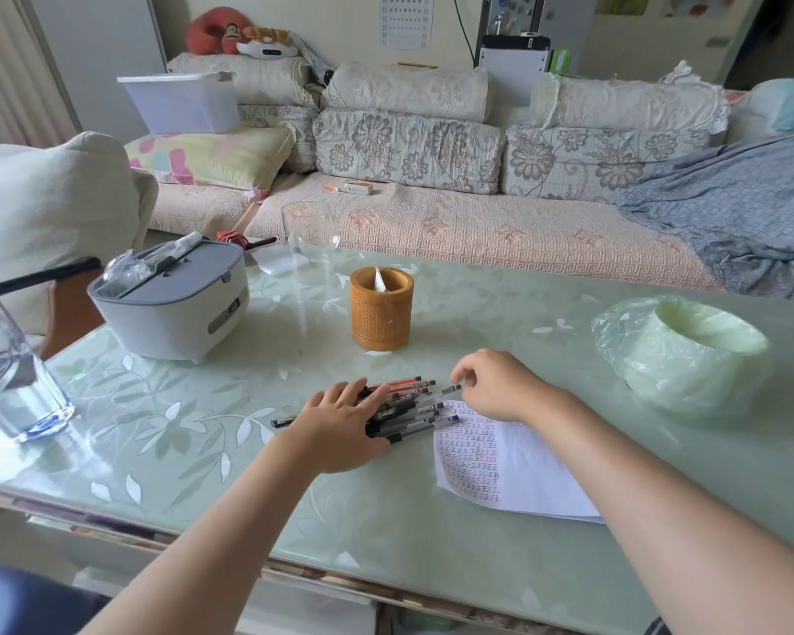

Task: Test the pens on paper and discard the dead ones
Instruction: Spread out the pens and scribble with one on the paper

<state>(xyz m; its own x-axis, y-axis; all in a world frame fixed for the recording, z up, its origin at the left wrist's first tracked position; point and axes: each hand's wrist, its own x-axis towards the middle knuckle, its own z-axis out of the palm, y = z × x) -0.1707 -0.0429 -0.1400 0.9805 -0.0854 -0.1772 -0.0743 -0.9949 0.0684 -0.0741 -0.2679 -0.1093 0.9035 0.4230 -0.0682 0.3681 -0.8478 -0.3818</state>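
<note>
Plainly, the pile of pens (406,412) lies between the two hands on the worktop (193,451), just left of the sheet of paper (528,469). The pens' long axes run roughly left to right, a little tilted, and the ends on the right reach the paper's near corner.

The left hand (340,428) rests flat on the left part of the pile, fingers straight and spread, palm down, pinning the pens. The right hand (496,387) hovers at the pile's far right end, wrist over the top of the paper, fingers curled. It appears to pinch the end of one clear pen (445,390), though the contact is small and hard to confirm.

The right hand is therefore nearer both to that pen and to the paper, so drawing the pen out along its own axis, to the right, looks like the natural next move. The bagged bin (688,359) for dead ones stands well apart, further right. A brown pen pot (381,313) sits beyond the pile.
</note>
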